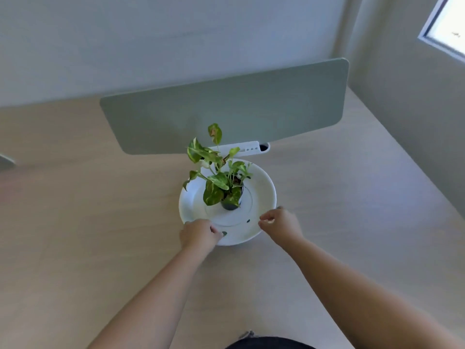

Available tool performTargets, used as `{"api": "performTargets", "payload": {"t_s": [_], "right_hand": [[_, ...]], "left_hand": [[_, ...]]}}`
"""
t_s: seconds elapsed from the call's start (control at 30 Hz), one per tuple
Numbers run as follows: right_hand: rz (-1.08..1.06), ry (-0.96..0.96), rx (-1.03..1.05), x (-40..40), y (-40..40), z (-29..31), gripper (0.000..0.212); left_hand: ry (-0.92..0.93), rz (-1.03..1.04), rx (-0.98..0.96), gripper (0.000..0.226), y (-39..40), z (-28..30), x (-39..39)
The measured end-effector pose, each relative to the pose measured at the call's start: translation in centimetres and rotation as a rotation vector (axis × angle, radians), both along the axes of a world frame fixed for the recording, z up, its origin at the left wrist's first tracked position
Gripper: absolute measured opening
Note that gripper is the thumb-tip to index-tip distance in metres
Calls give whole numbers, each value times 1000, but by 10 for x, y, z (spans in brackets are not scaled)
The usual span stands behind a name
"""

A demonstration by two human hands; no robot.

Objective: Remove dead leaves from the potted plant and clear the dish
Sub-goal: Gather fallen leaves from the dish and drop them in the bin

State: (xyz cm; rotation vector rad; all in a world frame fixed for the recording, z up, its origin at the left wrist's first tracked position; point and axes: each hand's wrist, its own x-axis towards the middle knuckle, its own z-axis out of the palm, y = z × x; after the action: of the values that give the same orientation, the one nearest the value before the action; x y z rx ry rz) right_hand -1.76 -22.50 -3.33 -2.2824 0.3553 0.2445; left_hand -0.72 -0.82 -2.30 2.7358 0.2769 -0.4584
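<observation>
A small potted plant (221, 177) with green and cream leaves stands in a dark pot (230, 204) at the middle of a white round dish (264, 192) on the table. One upper leaf (214, 132) has a brownish patch. Two small dark bits lie on the dish: one (248, 220) near the front and one (224, 233) by my left fingers. My left hand (198, 235) is at the dish's front-left rim with its fingers curled over the edge. My right hand (280, 226) hovers at the front-right rim, fingers curled loosely; I cannot see anything in it.
The light wooden table (100, 222) spreads to both sides. A grey-green divider panel (226, 109) stands right behind the plant, with a white bracket (249, 148) at its base. Walls rise behind, and a window (448, 26) is at the upper right.
</observation>
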Motion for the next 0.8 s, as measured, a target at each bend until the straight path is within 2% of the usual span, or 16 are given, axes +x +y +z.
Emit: {"api": "performTargets", "payload": {"t_s": [0.1, 0.23, 0.33, 0.43, 0.57, 0.8], "right_hand": [[143, 4, -260, 16, 13, -4, 25], [219, 44, -448, 29, 21, -9, 26], [211, 55, -477, 33, 29, -13, 23], [218, 97, -486, 37, 37, -18, 24], [264, 157, -535, 41, 44, -17, 22], [315, 140, -566, 43, 48, -15, 24]], "left_hand": [[67, -22, 128, 33, 2, -7, 13], [123, -64, 186, 34, -3, -20, 25], [113, -96, 213, 32, -4, -26, 33], [109, -123, 205, 21, -8, -29, 34], [72, -110, 135, 14, -9, -30, 28], [-14, -43, -55, 13, -4, -23, 18]]}}
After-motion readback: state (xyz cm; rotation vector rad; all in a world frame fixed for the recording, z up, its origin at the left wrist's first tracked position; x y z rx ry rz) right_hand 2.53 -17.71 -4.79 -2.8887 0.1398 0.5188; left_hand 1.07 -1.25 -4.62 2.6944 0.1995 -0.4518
